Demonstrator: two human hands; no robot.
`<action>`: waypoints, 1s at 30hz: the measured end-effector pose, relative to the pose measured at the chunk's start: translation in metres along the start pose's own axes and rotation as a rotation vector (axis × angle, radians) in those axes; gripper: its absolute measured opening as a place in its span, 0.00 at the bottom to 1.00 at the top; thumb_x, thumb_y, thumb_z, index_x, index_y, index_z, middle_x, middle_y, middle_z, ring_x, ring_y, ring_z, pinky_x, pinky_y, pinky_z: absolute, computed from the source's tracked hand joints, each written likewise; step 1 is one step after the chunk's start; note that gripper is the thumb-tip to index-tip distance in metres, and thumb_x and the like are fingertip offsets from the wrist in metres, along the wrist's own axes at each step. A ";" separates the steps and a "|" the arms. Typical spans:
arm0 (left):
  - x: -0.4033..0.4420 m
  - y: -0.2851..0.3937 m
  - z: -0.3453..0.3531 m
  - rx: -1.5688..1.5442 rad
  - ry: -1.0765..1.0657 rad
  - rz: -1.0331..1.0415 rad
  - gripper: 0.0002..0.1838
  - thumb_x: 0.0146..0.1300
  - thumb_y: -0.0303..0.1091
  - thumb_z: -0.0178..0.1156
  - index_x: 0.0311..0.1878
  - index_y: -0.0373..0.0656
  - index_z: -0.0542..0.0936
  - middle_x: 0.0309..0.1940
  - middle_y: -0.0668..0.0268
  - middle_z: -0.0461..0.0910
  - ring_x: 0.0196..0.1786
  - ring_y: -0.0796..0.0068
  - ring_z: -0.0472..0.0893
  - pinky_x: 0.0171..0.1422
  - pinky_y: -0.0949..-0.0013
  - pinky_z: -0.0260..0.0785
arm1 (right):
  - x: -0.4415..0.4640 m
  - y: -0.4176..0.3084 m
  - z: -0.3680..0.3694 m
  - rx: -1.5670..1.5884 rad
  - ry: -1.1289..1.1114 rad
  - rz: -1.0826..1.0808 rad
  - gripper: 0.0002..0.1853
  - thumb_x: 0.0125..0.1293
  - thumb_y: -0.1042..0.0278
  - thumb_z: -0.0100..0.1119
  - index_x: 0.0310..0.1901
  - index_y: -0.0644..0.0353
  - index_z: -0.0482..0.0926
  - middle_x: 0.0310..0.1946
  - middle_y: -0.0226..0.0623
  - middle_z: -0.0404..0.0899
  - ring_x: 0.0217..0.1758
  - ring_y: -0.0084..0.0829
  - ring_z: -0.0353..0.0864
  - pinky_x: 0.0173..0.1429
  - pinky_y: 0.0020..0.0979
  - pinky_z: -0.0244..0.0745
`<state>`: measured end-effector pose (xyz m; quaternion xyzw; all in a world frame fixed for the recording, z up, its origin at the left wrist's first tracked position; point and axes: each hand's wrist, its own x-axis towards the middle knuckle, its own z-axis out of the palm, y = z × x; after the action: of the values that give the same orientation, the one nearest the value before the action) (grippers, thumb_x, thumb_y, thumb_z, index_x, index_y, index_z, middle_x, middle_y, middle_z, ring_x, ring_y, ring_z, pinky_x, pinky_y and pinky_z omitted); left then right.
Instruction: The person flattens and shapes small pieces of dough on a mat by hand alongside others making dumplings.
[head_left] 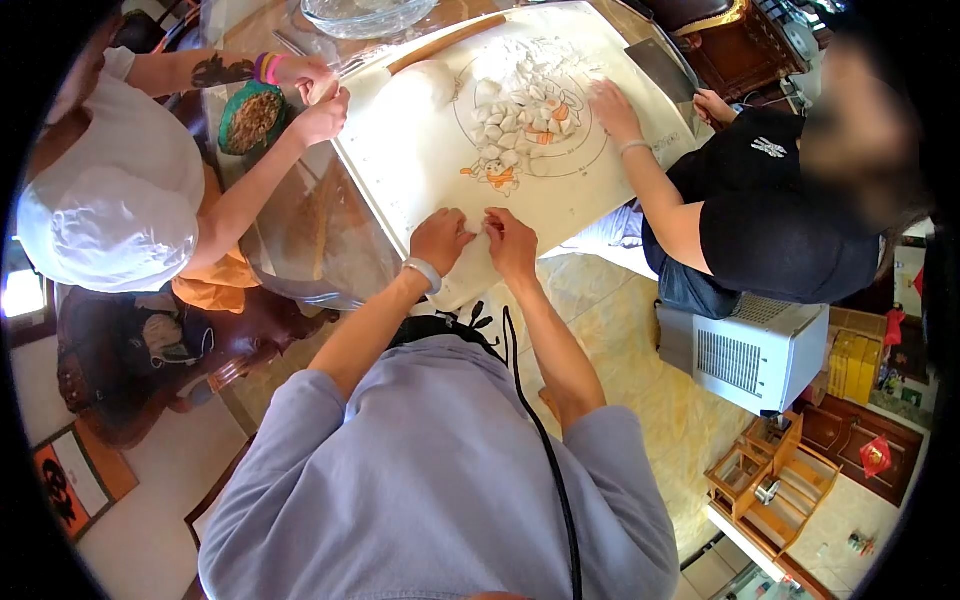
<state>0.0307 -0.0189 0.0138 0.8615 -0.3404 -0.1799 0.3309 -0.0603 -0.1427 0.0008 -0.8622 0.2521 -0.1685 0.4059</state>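
Both of my hands meet over the near edge of a pale printed mat [400,190]. My left hand [440,240] has its fingers closed on a small white piece of dough [475,228]. Opposite it, my right hand [511,243] is curled with its fingertips at the same piece. Beyond them lie many small cut dough pieces [505,125] dusted with flour [525,62], over a printed circle. A large smooth mound of dough [425,86] is at the upper left of the pieces.
A rolling pin [448,43] and glass bowl [368,14] are at the far side. A green bowl of filling [252,118] stands left, by a co-worker's hands [318,100]. Another co-worker's hand [615,112] rests on the mat, right, near a wide blade [660,70].
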 end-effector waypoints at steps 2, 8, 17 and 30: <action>-0.005 0.006 -0.001 0.029 0.010 -0.045 0.13 0.55 0.38 0.64 0.39 0.42 0.75 0.35 0.60 0.77 0.40 0.57 0.78 0.44 0.59 0.70 | -0.008 -0.001 0.003 0.021 0.037 0.060 0.13 0.58 0.79 0.57 0.46 0.60 0.78 0.34 0.41 0.83 0.38 0.37 0.84 0.44 0.30 0.77; -0.004 0.008 0.003 0.065 -0.010 -0.087 0.14 0.55 0.40 0.63 0.39 0.42 0.75 0.35 0.59 0.77 0.41 0.57 0.78 0.43 0.58 0.70 | -0.013 -0.010 0.014 0.047 0.076 0.049 0.12 0.59 0.79 0.53 0.45 0.60 0.77 0.35 0.46 0.81 0.40 0.47 0.81 0.44 0.42 0.73; -0.002 0.013 -0.002 0.074 -0.030 -0.071 0.14 0.55 0.38 0.64 0.41 0.42 0.75 0.38 0.59 0.77 0.44 0.57 0.78 0.45 0.57 0.70 | -0.011 -0.010 0.014 -0.067 -0.004 -0.025 0.17 0.61 0.81 0.48 0.52 0.59 0.75 0.41 0.43 0.81 0.44 0.42 0.80 0.49 0.39 0.74; -0.006 -0.007 -0.001 -0.078 0.059 -0.012 0.23 0.56 0.38 0.65 0.52 0.40 0.74 0.37 0.59 0.76 0.39 0.61 0.77 0.46 0.62 0.69 | 0.000 -0.008 0.005 -0.119 -0.071 -0.079 0.18 0.56 0.75 0.57 0.51 0.58 0.76 0.45 0.43 0.76 0.48 0.45 0.74 0.51 0.42 0.71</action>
<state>0.0302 -0.0106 0.0107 0.8548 -0.3182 -0.1696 0.3732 -0.0557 -0.1349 0.0041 -0.8995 0.2131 -0.1381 0.3556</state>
